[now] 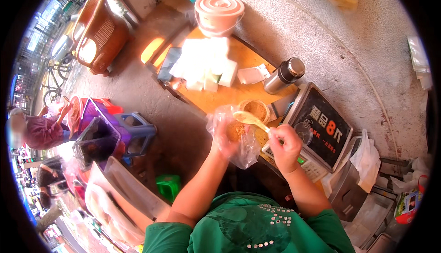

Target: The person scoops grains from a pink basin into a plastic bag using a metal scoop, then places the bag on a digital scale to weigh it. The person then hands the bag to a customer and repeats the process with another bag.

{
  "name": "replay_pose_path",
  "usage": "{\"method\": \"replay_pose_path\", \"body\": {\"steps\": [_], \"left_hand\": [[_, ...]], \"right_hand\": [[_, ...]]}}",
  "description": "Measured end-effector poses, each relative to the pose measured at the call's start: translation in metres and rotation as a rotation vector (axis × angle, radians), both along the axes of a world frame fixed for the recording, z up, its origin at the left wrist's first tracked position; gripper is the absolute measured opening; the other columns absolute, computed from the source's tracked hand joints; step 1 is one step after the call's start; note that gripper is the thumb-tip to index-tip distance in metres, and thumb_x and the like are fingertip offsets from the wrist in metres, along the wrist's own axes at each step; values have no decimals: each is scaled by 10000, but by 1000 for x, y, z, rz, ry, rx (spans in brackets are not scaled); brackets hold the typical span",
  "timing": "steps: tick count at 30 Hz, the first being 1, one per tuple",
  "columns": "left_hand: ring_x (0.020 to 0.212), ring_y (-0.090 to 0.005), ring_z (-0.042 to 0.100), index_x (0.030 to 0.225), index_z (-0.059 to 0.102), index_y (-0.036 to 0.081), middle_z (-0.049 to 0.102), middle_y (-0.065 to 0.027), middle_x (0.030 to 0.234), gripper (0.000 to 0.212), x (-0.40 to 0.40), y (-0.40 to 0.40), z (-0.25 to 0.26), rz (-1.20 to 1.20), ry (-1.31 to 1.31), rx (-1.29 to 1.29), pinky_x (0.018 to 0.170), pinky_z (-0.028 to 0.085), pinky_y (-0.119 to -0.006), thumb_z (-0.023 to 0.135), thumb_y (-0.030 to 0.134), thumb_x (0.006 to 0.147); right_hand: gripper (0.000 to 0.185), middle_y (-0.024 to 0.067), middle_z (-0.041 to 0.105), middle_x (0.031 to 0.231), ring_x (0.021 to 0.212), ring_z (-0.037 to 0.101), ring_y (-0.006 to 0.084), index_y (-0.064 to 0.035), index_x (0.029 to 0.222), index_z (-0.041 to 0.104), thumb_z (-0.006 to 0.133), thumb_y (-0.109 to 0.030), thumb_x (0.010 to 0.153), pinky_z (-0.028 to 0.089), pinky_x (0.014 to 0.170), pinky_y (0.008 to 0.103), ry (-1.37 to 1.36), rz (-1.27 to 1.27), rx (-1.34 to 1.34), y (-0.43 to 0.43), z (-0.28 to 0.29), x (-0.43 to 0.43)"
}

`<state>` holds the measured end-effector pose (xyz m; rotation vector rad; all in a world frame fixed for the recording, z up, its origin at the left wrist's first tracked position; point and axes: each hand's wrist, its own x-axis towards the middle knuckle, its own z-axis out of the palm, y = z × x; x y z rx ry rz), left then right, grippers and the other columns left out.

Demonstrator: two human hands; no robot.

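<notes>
My left hand (225, 139) is closed around a clear plastic bag (248, 153) that holds a brownish-yellow crumbly food (235, 131). In my right hand (285, 146) is the handle of a spoon (248, 118), its bowl tilted above the mouth of the bag. Just beyond the spoon, a round tub (254, 107) of similar brownish powder stands on the wooden table. A digital scale (320, 129) with a dark flat top lies to the right of my right hand, and a small clear round lid or dish (303, 132) rests on it.
The wooden table (206, 103) also bears a steel thermos (284, 75), white packets (203, 63) and a lidded pink bucket (219, 15). A rough wall (330, 60) runs along its far right. At left are a wicker chair (103, 34), a blue stool (137, 132), a purple basket (103, 123) and another person (41, 130).
</notes>
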<state>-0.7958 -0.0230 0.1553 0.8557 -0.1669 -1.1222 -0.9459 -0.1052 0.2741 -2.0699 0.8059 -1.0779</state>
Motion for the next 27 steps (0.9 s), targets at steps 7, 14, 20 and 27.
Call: {"method": "replay_pose_path", "body": {"steps": [7, 14, 20, 27], "left_hand": [[928, -242, 579, 1116, 559, 86, 611, -89, 1016, 301, -7, -3, -15, -29, -191, 122, 795, 503, -415, 624, 268, 884], [752, -182, 545, 981, 548, 126, 565, -41, 856, 189, -4, -25, 15, 50, 393, 165, 656, 464, -321, 643, 107, 819], [643, -199, 558, 919, 576, 59, 572, -72, 757, 131, -4, -25, 12, 34, 291, 113, 591, 474, -328, 640, 87, 809], [845, -196, 553, 1017, 561, 94, 575, -43, 924, 278, -5, -25, 21, 53, 365, 286, 682, 478, -346, 682, 104, 767]], "right_hand": [[107, 78, 585, 668, 573, 563, 224, -57, 746, 620, 666, 33, 713, 448, 550, 312, 206, -126, -32, -33, -17, 4], [111, 110, 589, 677, 681, 587, 300, -58, 735, 572, 653, 2, 689, 469, 606, 383, 343, 115, -281, -47, -57, 35], [63, 131, 638, 709, 655, 631, 276, -12, 796, 634, 664, -27, 742, 493, 591, 332, 407, 106, 103, -44, -59, 31], [59, 23, 647, 728, 642, 584, 69, 37, 825, 649, 629, -12, 799, 466, 604, 217, 282, 59, 572, -64, -57, 10]]}}
